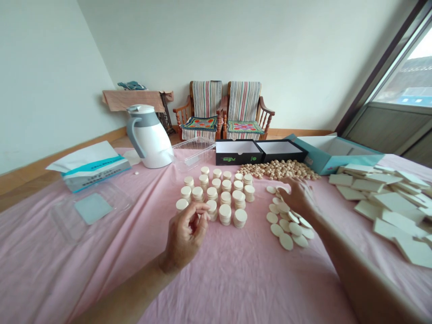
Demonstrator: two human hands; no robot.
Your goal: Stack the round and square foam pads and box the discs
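Pale round discs, apparently wooden, stand in several short stacks (pixel 225 214) on the pink cloth. My left hand (pixel 185 234) is at the front left of these stacks, its fingers curled and thumb drawn close to them. Whether a disc sits between those fingertips is hidden. Over to the right, my right hand (pixel 299 197) reaches across a loose spread of the same discs (pixel 286 241), thumb and forefinger apart at its far edge. Part of that spread is covered by the hand and wrist.
Behind the discs lie a heap of small wooden pieces (pixel 281 169), two black boxes (pixel 238 157) and a teal box (pixel 337 157). Square pale tiles (pixel 394 202) pile up at right. A white jug (pixel 150 139), tissue pack (pixel 92 168) and clear plastic tray (pixel 72 225) occupy the left.
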